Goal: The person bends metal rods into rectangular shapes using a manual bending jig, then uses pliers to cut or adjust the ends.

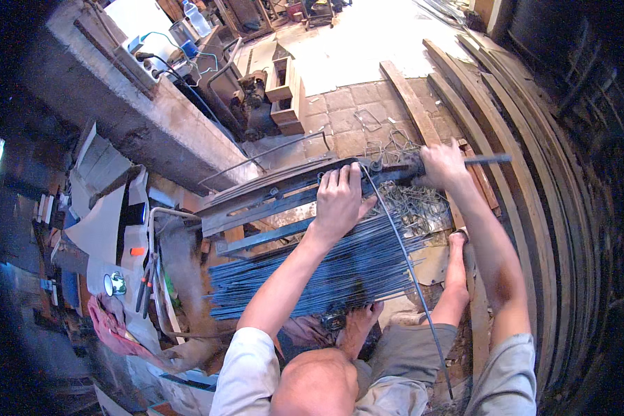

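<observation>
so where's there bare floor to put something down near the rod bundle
Bare patches: the brick floor between the small wooden box and the leaning timber planks, and the sunlit floor beyond. Crowded: the bench by the left hand and right hand, the bundle of thin steel rods, and the bent wire loops.

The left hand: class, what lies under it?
The left hand presses a thin steel rod onto the metal bench, beside a bundle of rods. The palm hides the contact itself.
</observation>
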`<state>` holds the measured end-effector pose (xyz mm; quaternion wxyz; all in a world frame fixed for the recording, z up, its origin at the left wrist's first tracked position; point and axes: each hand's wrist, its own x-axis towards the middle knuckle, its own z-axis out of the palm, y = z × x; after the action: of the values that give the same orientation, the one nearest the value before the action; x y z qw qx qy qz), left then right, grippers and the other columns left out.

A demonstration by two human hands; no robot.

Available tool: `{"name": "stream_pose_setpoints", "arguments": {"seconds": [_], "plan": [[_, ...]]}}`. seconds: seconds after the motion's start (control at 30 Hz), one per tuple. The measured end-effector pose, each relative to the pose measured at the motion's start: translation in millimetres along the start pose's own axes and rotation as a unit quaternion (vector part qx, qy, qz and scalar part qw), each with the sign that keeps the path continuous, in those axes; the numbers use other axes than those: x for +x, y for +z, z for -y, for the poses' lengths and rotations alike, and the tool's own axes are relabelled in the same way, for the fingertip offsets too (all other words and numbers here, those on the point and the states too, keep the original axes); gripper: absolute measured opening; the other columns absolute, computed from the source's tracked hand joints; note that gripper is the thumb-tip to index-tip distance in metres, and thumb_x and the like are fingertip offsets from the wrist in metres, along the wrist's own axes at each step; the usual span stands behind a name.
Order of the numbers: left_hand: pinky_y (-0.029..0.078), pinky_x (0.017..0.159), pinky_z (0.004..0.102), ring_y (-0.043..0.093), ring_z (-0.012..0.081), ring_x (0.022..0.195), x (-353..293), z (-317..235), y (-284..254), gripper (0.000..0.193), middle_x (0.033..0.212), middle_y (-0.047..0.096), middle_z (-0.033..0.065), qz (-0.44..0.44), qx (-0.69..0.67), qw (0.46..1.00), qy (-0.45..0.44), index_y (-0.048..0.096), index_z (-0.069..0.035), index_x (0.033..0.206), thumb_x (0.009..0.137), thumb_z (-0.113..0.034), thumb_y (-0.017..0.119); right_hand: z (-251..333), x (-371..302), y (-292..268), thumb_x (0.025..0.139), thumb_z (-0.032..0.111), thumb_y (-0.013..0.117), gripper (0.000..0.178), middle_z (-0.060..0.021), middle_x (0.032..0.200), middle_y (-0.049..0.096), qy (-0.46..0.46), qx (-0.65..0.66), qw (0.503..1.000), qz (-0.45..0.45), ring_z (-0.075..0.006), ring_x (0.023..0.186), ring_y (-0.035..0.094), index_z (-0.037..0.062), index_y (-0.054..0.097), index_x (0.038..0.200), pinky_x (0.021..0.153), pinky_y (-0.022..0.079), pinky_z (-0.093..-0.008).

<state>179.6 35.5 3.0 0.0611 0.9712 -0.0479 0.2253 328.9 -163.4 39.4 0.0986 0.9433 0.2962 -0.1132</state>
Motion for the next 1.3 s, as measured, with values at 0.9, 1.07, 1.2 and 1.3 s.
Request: {"name": "stream_pose_setpoints", "arguments": {"seconds": [0.9, 1.07, 1.2, 1.3], "plan": [[0.049, 0.084, 0.0439, 0.06, 0.0358, 0.092, -1.0, 2.3, 2.5, 0.07, 0.103, 0.061, 0.0201, -0.024, 0.011, 0.998, 0.065, 0.048, 0.005, 0.118, 0.074, -0.042, 0.076, 47.2, -88.2, 48.3, 0.074, 0.038, 0.079, 0.065, -0.0134, 0.106, 0.064, 0.168, 0.113, 0.964, -0.172, -0.0304, 0.102, 0.062, 0.0012, 0.053, 0.121, 0.091, 0.046, -0.0424], [0.05, 0.084, 0.0435, 0.062, 0.0353, 0.093, -2.4, 2.3, -2.9, 0.068, 0.101, 0.062, 0.0194, -0.01, 0.0, 1.0, 0.027, 0.05, 0.004, 0.116, 0.071, -0.038, 0.079, 84.3, -126.4, 28.6, 0.083, 0.037, 0.073, 0.066, -0.0205, 0.111, 0.06, 0.077, 0.093, 0.915, -0.386, -0.0338, 0.105, 0.061, 0.0017, 0.048, 0.133, 0.102, 0.044, -0.0401], [0.051, 0.083, 0.0424, 0.064, 0.0342, 0.09, 6.2, -3.1, -4.5, 0.069, 0.096, 0.064, 0.0166, -0.006, -0.017, 1.0, 0.013, 0.051, 0.003, 0.114, 0.067, -0.037, 0.082, 110.8, -161.0, 64.4, 0.093, 0.032, 0.065, 0.046, -0.01, 0.097, 0.061, 0.011, 0.672, 0.734, -0.092, -0.0186, 0.086, 0.06, 0.0025, 0.052, 0.127, 0.076, 0.049, -0.0308], [0.051, 0.08, 0.0415, 0.065, 0.0333, 0.087, 3.6, -0.8, -5.3, 0.068, 0.093, 0.064, 0.0154, -0.008, -0.013, 1.0, 0.007, 0.051, 0.001, 0.112, 0.066, -0.038, 0.082, 106.5, -165.3, 67.2, 0.098, 0.029, 0.059, 0.032, 0.0001, 0.081, 0.057, 0.057, 0.787, 0.609, 0.083, -0.0074, 0.069, 0.051, 0.0028, 0.058, 0.116, 0.058, 0.042, -0.0232]]}}
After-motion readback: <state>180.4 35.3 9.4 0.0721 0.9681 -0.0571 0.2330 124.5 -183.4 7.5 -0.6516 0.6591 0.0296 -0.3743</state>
